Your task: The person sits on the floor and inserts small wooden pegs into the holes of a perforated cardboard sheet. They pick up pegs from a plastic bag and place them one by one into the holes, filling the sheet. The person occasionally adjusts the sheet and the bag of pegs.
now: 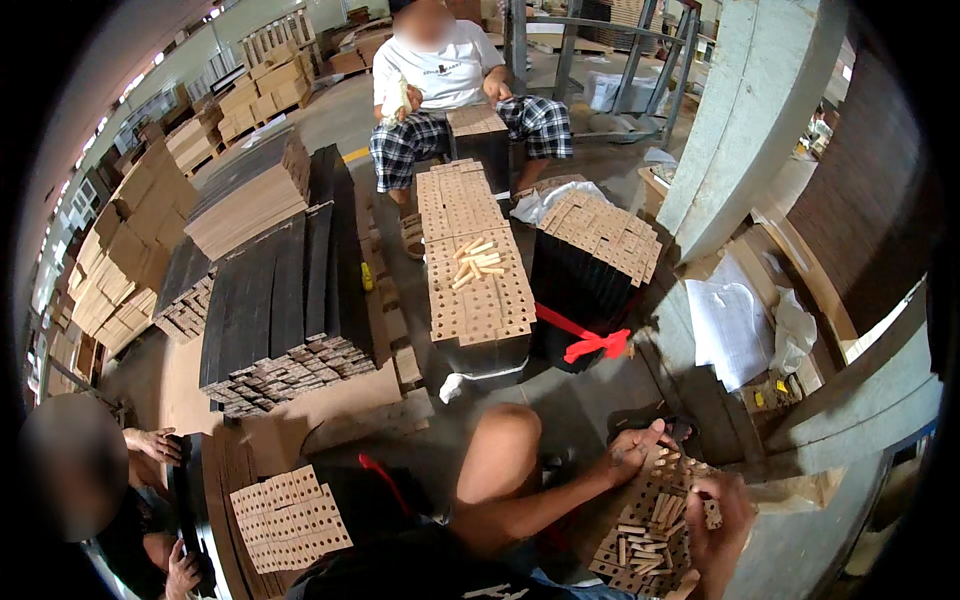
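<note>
While dowels [652, 546] point var. ways — L hand [634, 452] pinched, R hand [724, 518] curled; contents unclear.

Worn on the head, the wide fisheye camera looks down and forward, with the wearer's hands [725, 515] close at lower right and a seated person [445, 68] farther off near the top; edges bend toward its rim.

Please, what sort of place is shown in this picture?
Probably a furniture workshop or factory: loose dowels lie on drilled boards, black boards are piled nearby, and brown stacks stand behind.
</note>
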`<state>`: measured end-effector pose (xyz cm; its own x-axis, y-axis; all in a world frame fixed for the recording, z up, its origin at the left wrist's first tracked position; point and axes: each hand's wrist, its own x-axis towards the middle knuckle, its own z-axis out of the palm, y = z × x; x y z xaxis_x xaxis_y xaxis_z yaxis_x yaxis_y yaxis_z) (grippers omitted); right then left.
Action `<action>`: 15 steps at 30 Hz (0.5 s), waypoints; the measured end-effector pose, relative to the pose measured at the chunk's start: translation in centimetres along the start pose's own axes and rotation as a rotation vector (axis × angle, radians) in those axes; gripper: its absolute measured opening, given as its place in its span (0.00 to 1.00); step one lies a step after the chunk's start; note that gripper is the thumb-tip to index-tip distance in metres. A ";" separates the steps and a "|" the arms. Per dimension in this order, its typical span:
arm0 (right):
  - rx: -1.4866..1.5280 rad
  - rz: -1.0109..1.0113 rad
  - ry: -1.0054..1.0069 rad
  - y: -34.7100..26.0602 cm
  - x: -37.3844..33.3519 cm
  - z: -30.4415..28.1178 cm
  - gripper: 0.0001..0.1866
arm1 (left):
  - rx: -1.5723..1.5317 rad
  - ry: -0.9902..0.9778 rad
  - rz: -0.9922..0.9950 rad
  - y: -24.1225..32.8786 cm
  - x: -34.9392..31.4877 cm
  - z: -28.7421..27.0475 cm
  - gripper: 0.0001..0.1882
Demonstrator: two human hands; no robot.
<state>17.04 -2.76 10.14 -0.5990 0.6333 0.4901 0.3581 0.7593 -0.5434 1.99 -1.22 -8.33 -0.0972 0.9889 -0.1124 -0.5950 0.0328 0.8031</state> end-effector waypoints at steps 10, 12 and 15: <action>0.036 0.373 0.199 5.5 -3.6 -2.5 0.07 | 0.248 0.031 0.236 0.0 -0.2 -0.2 0.33; 0.042 0.368 0.198 7.0 -4.3 -1.9 0.07 | 0.269 0.015 0.239 0.1 -0.3 -0.3 0.33; -0.074 0.302 0.165 9.0 -5.4 -0.9 0.06 | 0.291 -0.002 0.237 1.1 -0.7 0.0 0.32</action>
<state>24.10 0.76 3.25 -0.3361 0.8422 0.4217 0.5559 0.5388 -0.6330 1.42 -1.84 -7.41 -0.2032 0.9743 0.0971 -0.3044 -0.1571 0.9395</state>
